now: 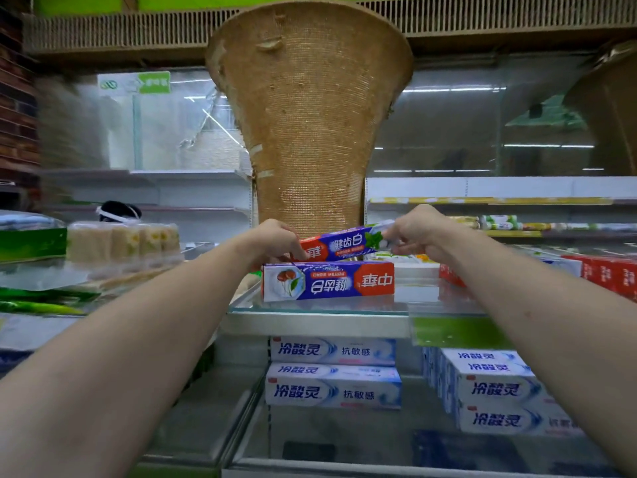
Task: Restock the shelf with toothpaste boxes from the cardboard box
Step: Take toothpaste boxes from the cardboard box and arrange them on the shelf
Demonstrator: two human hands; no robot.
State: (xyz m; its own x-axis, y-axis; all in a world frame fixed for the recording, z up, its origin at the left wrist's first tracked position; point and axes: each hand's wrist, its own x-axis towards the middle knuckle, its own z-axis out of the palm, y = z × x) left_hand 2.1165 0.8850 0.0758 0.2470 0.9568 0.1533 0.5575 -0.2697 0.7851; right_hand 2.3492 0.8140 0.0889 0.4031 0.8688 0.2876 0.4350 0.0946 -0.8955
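Between the fingertips of both hands: one toothpaste box [344,243], red and purple, held lengthwise and tilted, its right end higher.
Left hand [275,241]: fingers curled and pinching the red end of the held box.
Right hand [415,234]: fingers closed in a pinch on the pale, leaf-printed end of the same box.
Just below the fingers: one matching shelved box [329,281], lying flat and upside down at the front of the glass shelf [310,309]; the held box hovers close over it, whether touching cannot be told.
Right of the right-hand fingers: a row of red boxes [606,276] on the same shelf, blurred, number unclear.
Well below the fingers, lower tier: two white-and-blue boxes [332,372] stacked in the middle; to their right a block of white-and-blue cartons [496,391], at least four faces showing.
Left of the left-hand fingers: one clear-wrapped pack [124,241] of pale items, with green packaging [31,243] beside it.
Beyond the fingers: one burlap-covered column [310,115], flaring upward, directly behind the held box.
Far right, beyond the right hand: back shelves [499,224] with a few yellow-green packs, blurred.
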